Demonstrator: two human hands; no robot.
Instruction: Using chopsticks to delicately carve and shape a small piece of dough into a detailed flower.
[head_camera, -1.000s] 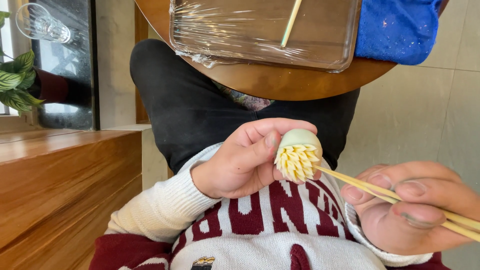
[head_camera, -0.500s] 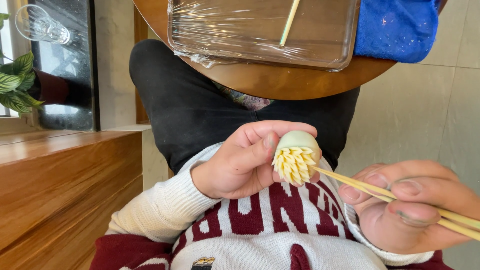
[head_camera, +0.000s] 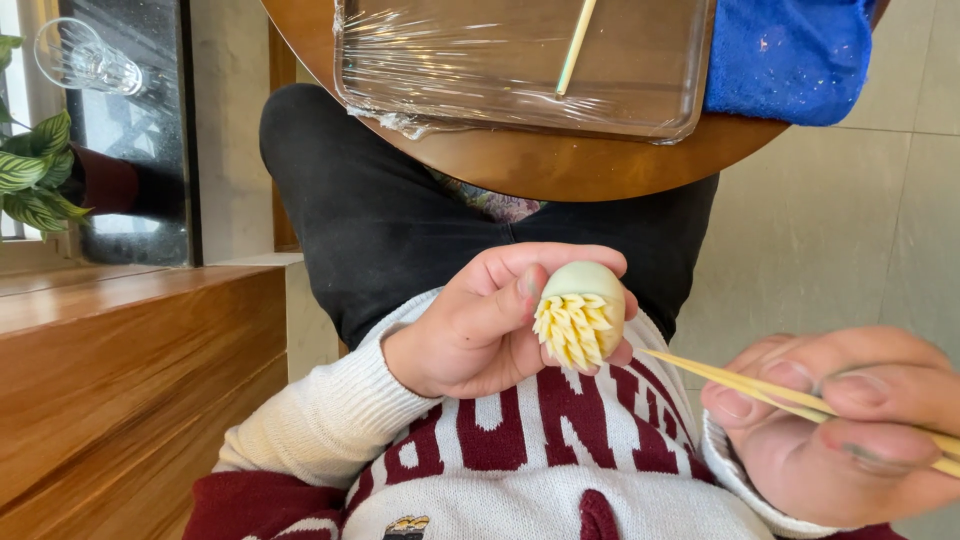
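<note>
Hands fill the lower half of the head view, seen over the person's own lap. The left hand (head_camera: 480, 325) is curled around a small pale green dough ball (head_camera: 583, 312), thumb on its near side and fingers wrapped behind it, so the ball sits at the fingertips just above the sweater (head_camera: 520, 470). The face of the ball turned to the camera is cut into many short yellow petals that stand out in rows; the rest of its surface is smooth.

The right hand (head_camera: 850, 420) is closed narrowly on a thin wooden stick (head_camera: 760, 385), pinched between thumb and forefinger. The stick runs leftward from that hand, and its tip reaches the lower right edge of the dough ball, where the petals end; whether it touches or goes in cannot be told.

Above the hands, black trousers (head_camera: 400, 220) cover the lap, and a round wooden table (head_camera: 560, 165) stands beyond the knees. On the table lies a tray (head_camera: 400, 110) wrapped in clear film, with a second stick (head_camera: 577, 45) resting across it. A blue cloth (head_camera: 790, 60) lies just beside the tray at the right. To the left are a wooden bench (head_camera: 120, 380), a green plant (head_camera: 35, 180) and an upturned glass (head_camera: 85, 60). The floor (head_camera: 830, 240) is pale tile.
</note>
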